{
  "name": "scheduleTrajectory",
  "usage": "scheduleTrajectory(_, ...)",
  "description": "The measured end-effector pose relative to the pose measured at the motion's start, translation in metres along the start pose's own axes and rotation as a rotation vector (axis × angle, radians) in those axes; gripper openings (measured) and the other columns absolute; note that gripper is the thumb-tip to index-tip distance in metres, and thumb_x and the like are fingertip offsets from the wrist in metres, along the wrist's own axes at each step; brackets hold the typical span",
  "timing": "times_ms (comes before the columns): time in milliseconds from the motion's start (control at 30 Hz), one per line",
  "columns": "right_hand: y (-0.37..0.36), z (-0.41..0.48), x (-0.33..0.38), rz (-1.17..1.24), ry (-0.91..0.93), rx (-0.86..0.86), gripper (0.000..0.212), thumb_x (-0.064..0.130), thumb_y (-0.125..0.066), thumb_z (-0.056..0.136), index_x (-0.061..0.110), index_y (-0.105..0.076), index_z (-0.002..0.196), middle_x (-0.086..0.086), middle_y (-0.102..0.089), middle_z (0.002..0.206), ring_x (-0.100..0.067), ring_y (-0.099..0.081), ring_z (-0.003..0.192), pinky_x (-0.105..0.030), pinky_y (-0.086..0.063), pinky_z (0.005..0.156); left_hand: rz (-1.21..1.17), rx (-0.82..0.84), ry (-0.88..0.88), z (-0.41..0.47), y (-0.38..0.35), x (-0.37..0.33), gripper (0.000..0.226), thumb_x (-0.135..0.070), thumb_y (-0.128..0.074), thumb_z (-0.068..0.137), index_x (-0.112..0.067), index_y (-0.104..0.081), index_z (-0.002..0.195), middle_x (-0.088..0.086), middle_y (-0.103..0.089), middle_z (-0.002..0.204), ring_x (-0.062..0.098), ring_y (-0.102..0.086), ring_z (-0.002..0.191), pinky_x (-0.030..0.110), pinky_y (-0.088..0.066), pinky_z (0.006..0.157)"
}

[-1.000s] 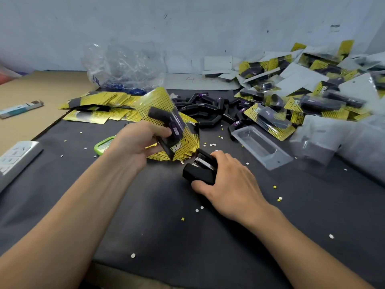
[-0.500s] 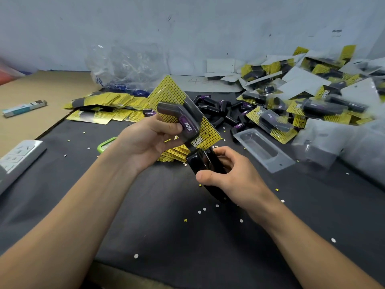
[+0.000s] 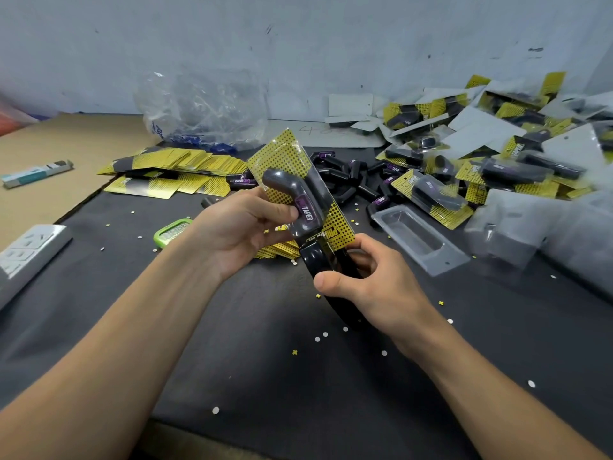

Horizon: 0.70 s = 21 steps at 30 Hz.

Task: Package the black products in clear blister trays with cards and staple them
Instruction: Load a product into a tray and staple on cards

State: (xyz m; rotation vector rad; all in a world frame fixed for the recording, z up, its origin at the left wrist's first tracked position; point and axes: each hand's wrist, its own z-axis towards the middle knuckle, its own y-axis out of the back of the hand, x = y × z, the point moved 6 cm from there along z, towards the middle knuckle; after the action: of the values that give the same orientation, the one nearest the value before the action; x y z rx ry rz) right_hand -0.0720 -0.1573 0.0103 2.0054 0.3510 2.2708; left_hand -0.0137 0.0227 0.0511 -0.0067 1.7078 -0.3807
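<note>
Gripping a filled blister pack point(image 3: 298, 190) in the left hand point(image 3: 238, 234), a person holds it tilted above a black work mat point(image 3: 265, 376). The thumb lies across the clear bubble and the other fingers curl behind the yellow dotted card. The black product inside, tagged TAPER in purple, lies diagonally under the plastic. The right hand point(image 3: 374, 287) wraps a black stapler point(image 3: 315, 260), thumb on the near side and fingers curled round the far side. The stapler's nose meets the pack's lower edge, but whether it is squeezed cannot be told. Beyond the hands, loose black products point(image 3: 348, 177) lie heaped mid-mat, with a fanned stack of yellow cards point(image 3: 185, 161) to the left and an empty clear blister tray point(image 3: 418, 237) lying hollow side up to the right. Finished packs point(image 3: 497, 167) pile up along the right, near the wall. A crumpled clear plastic bag point(image 3: 202, 107) stands behind the cards, a green-rimmed device point(image 3: 170, 230) lies near the left wrist, and a white power strip point(image 3: 26, 254) sits at the left edge. Small white paper dots point(image 3: 215, 410) speckle the mat.
</note>
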Motion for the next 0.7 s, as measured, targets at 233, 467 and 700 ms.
scheduleTrajectory(233,-0.0027,0.0005,-0.0009,0.039,0.015,0.009,0.042,0.042,-0.086,0.062,0.026,-0.072,0.098,0.002,-0.078,0.093,-0.021,-0.074,0.091,-0.052,-0.059,0.09,0.033,0.003,0.013,-0.0003,0.0012,-0.0002,0.062,0.002,-0.067,0.071,-0.002,-0.061,0.132,0.014,-0.072,0.115,0.026,-0.071,0.103,0.043,-0.061,0.091)
scheduleTrajectory(467,-0.0072,-0.0003,-0.0028,0.124,-0.001,-0.031,0.039,0.039,-0.086,0.061,0.024,-0.073,0.094,-0.005,-0.077,0.089,-0.017,-0.069,0.081,-0.047,-0.059,0.082,0.029,0.014,0.017,-0.0021,-0.0009,-0.0012,0.052,0.002,-0.067,0.073,-0.005,-0.063,0.124,0.012,-0.073,0.112,0.025,-0.073,0.102,0.046,-0.057,0.097)
scheduleTrajectory(700,-0.0071,0.0004,-0.0067,0.216,-0.054,-0.122,0.04,0.039,-0.081,0.055,0.016,-0.074,0.087,-0.003,-0.069,0.072,-0.014,-0.06,0.066,-0.033,-0.05,0.062,-0.019,0.02,0.028,-0.003,-0.0059,0.0016,0.05,0.006,-0.065,0.078,-0.002,-0.062,0.128,0.009,-0.077,0.103,0.021,-0.076,0.091,0.035,-0.063,0.075)
